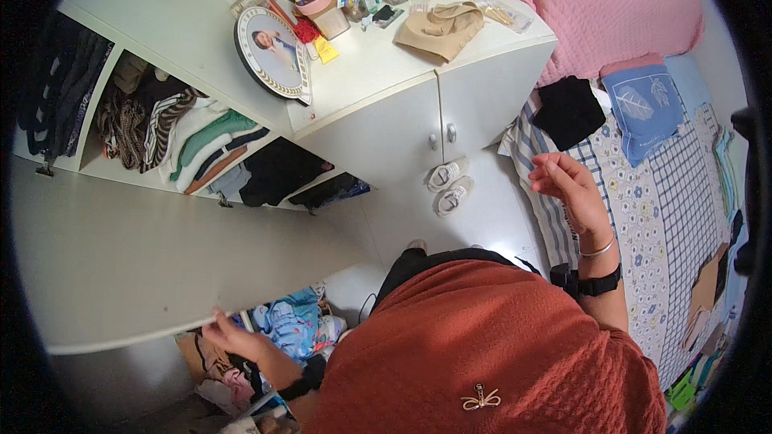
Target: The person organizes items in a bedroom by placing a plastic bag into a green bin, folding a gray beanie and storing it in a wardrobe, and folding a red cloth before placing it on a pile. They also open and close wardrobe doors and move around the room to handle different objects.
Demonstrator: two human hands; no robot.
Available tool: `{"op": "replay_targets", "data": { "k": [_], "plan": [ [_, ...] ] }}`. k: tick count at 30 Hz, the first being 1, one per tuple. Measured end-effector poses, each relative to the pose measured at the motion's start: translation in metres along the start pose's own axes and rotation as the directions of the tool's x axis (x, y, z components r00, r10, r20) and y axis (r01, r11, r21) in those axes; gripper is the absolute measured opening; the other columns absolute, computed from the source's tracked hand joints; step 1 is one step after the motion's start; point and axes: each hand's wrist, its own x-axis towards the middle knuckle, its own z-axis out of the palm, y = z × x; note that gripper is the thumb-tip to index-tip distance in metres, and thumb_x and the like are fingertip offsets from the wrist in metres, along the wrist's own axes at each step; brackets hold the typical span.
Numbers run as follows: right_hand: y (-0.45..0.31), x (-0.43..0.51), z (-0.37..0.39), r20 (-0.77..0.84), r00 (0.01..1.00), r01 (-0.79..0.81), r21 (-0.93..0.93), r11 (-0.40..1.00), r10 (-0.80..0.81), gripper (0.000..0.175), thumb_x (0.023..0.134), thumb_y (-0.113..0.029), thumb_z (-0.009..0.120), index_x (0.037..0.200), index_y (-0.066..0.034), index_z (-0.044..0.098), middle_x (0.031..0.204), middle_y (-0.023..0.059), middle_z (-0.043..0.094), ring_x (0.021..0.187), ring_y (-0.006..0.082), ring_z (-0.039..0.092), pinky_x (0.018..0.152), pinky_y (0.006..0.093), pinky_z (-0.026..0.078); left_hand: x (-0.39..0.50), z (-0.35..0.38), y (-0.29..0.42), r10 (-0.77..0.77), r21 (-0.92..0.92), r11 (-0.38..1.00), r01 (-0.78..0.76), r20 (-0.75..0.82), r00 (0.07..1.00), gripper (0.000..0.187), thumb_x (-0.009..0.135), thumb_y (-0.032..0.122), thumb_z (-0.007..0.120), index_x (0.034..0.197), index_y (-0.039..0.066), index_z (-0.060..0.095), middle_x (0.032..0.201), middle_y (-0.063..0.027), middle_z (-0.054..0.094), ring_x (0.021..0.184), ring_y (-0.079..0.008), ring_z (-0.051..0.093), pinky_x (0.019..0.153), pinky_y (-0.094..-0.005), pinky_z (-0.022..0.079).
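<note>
My left hand [235,337] is at the free edge of an opened white wardrobe door [199,247]. One fingertip overlaps the door's edge, but whether the fingers grip it is unclear. Beyond the door, wardrobe shelves hold folded clothes [205,138], a black garment [277,172] and dark hanging clothes [60,84]. On the other side, my right hand [570,193] hovers above the near side of the bed, fingers loosely bent and holding nothing. Ahead of it, a folded black cloth [570,111] lies on the patterned bed sheet [642,241], beside a blue pillow [642,108].
A white cabinet [386,126] stands ahead, bearing a beige cloth bag [443,30], an oval photo frame [274,54] and stationery cups. White shoes [451,187] sit on the floor below. A pink quilt [615,6] covers the bed's far end. Clothes [289,322] are piled behind the door.
</note>
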Motion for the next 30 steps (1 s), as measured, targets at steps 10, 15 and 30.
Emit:
{"op": "replay_targets", "data": {
  "k": [10,15,30],
  "plan": [
    [0.010,-0.020,-0.054,-0.114,0.994,-0.007,-0.005,1.000,0.006,0.028,0.100,-0.026,0.052,0.115,-0.0036,0.062,0.094,0.0037,0.067,0.083,0.0096,0.063,0.079,0.0241,0.050,-0.033,0.134,0.017,0.234,0.092,0.931,-0.353,0.591,0.772,0.056,0.088,0.009,0.067,0.139,0.004,0.045,0.128,-0.0093,0.048,0.113,-0.0207,0.050,0.095,-0.0370,0.041],
    [0.014,-0.041,-0.102,-0.241,0.969,-0.029,0.061,0.998,0.043,0.028,0.099,-0.026,0.054,0.115,-0.0041,0.062,0.093,0.0030,0.067,0.080,0.0088,0.063,0.077,0.0233,0.050,-0.012,0.211,0.008,0.236,0.086,0.934,-0.348,0.583,0.777,0.050,0.088,0.010,0.067,0.128,-0.002,0.041,0.109,-0.0103,0.053,0.101,-0.0196,0.052,0.087,-0.0335,0.043],
    [0.015,0.010,-0.096,-0.172,0.976,-0.126,0.057,0.990,0.134,0.026,0.100,-0.027,0.053,0.112,-0.0057,0.062,0.091,0.0010,0.066,0.076,0.0080,0.062,0.073,0.0231,0.049,0.001,0.297,-0.008,0.156,0.295,0.844,-0.448,0.663,0.732,0.075,0.078,0.003,0.067,0.138,-0.012,0.025,0.117,-0.0217,0.046,0.111,-0.0337,0.046,0.101,-0.0398,0.034]
  ]
}}
